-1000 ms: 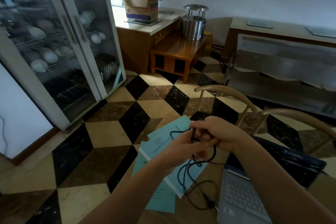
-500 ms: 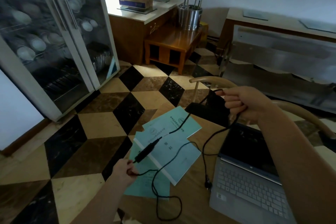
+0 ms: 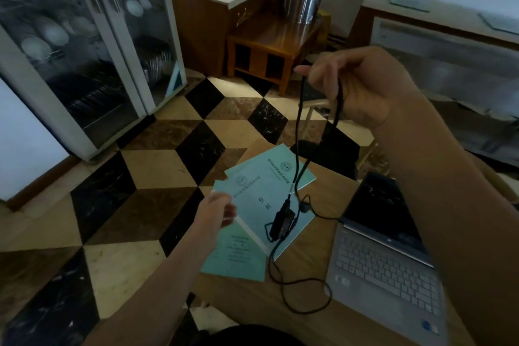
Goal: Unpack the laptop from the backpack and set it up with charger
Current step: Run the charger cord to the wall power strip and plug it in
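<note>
Right hand (image 3: 362, 84) is pinching the charger cable (image 3: 299, 132) up high, fingers curled round it, two strands hanging down from the grip. Left hand (image 3: 217, 213) is hovering low over the edge of the teal booklets (image 3: 252, 205), holding nothing I can see; fingers look loosely relaxed, blurred though.

Step in hand, as I read it: untangling the cable so an end can go to the laptop (image 3: 387, 261). To do it well: be lifting slowly so the brick (image 3: 282, 223) isn't dragging the booklets off the table (image 3: 306, 270); be taking the brick or loose strand with the left hand to steady it; be watching the loop (image 3: 306, 298) near the laptop's front corner so it isn't knotting.

Relative to the grip: the brick is lying on the booklets well below the right hand, just right of the left hand. Laptop is sitting open on the table, lower right, beneath the right forearm. Backpack isn't in view. Which end is the plug, cannot tell.
</note>
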